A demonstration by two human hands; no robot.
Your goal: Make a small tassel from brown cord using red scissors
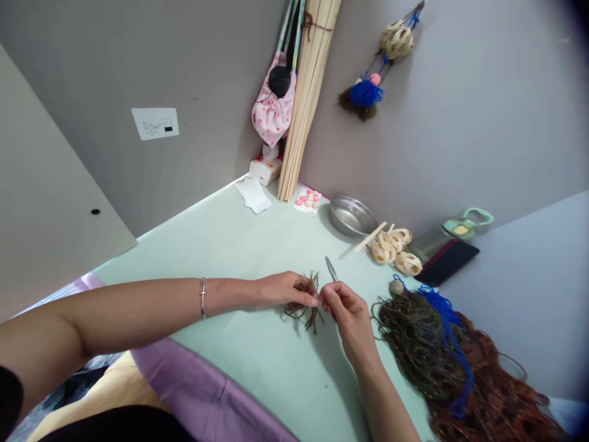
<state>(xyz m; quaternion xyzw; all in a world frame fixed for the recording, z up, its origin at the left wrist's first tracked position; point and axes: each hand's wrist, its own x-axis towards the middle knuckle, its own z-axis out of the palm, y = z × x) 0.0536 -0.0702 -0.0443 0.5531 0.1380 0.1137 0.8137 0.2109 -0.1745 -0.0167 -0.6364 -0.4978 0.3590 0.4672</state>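
Above the pale green tabletop (285,245), my left hand (280,288) is closed around a small brown yarn tassel (310,285), whose loose strands stick out on both sides of the fingers. My right hand (348,312) meets it from the right, thumb and forefinger pinched close to my left thumb tip; what they pinch is too small to make out. A metal scissors blade (331,268) points out beyond the right fingers, and a bit of red shows below them. Whether the scissors lie under the hand or are held in it, I cannot tell.
Brown yarn (488,387), dark olive yarn (414,337) and blue yarn (453,350) lie at right. Behind are woven strip balls (391,245), a metal bowl (352,215), pink beads (307,199), a phone (446,262), a bottle (430,241) and upright wooden strips (306,104).
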